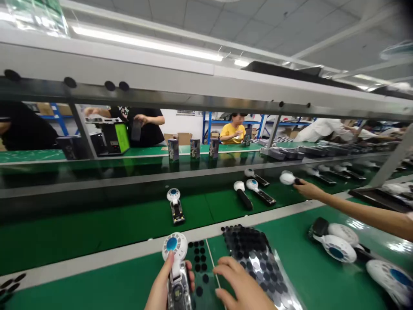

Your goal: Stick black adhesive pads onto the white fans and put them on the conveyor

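Note:
My left hand (163,286) grips a handheld fan unit (176,262) with a white round head, a blue centre and an exposed circuit body, held upright at the bottom middle. Just right of it, my right hand (240,286) rests with fingers spread on a shiny sheet of black round pads (258,256). A few loose black pads (199,254) sit on the green bench between my hands.
A co-worker's arm (355,211) reaches in from the right, its hand on a fan unit (287,178) on the green conveyor (112,224). More fan units lie on the conveyor (175,206) and at the right (337,243). Other people sit across the line.

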The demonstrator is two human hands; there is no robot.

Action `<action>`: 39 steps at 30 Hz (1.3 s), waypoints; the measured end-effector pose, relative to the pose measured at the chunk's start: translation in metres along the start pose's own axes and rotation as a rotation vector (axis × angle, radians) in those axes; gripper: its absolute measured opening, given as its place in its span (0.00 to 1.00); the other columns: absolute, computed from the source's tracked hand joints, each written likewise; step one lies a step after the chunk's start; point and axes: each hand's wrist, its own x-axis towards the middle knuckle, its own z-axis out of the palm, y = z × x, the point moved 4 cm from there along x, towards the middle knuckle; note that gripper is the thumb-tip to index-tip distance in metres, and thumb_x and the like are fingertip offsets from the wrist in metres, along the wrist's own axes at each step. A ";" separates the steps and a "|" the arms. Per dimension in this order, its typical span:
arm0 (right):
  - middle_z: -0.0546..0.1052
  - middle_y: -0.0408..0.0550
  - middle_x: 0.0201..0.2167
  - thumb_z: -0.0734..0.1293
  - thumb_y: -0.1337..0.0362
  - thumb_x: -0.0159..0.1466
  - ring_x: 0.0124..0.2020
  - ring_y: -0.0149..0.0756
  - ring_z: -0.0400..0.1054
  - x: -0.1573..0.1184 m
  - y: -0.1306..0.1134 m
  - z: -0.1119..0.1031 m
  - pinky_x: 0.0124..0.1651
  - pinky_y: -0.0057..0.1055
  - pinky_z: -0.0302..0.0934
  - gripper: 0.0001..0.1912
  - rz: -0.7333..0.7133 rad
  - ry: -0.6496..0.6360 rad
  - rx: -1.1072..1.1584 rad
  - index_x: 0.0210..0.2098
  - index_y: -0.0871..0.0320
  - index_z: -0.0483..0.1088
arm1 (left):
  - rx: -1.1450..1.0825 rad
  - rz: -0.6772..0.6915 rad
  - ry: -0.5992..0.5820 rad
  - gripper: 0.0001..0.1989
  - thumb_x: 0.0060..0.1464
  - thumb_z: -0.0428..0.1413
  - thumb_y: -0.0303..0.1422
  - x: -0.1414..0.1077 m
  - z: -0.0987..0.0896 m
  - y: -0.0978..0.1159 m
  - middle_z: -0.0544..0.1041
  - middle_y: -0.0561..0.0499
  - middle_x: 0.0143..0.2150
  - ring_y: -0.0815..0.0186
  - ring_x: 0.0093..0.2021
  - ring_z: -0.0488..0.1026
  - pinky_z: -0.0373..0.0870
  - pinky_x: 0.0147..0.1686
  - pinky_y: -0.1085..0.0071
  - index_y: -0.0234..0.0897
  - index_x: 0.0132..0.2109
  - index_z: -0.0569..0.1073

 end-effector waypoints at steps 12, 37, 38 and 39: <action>0.74 0.51 0.34 0.65 0.76 0.49 0.39 0.41 0.65 0.016 -0.009 0.038 0.40 0.30 0.59 0.11 -0.036 -0.251 -0.084 0.31 0.60 0.73 | -0.002 0.052 0.075 0.19 0.44 0.56 0.45 -0.006 -0.009 -0.018 0.73 0.54 0.20 0.64 0.21 0.73 0.64 0.22 0.72 0.36 0.37 0.63; 0.73 0.42 0.31 0.60 0.75 0.58 0.35 0.31 0.65 0.030 -0.058 0.017 0.38 0.23 0.58 0.12 -0.091 -0.111 0.230 0.29 0.55 0.72 | 0.211 0.176 0.090 0.21 0.50 0.52 0.42 -0.013 -0.006 -0.009 0.72 0.44 0.47 0.58 0.47 0.66 0.58 0.48 0.65 0.33 0.48 0.65; 0.72 0.42 0.30 0.61 0.75 0.58 0.35 0.31 0.65 0.030 -0.058 0.017 0.38 0.23 0.58 0.11 -0.090 -0.110 0.230 0.29 0.55 0.72 | 0.212 0.176 0.085 0.22 0.50 0.52 0.42 -0.013 -0.006 -0.009 0.71 0.44 0.47 0.58 0.47 0.66 0.58 0.48 0.65 0.33 0.48 0.65; 0.72 0.42 0.30 0.61 0.75 0.57 0.35 0.31 0.65 0.030 -0.057 0.017 0.38 0.23 0.58 0.11 -0.090 -0.108 0.231 0.29 0.55 0.72 | 0.212 0.176 0.079 0.22 0.50 0.51 0.42 -0.013 -0.006 -0.009 0.71 0.43 0.47 0.58 0.47 0.66 0.58 0.48 0.65 0.33 0.48 0.65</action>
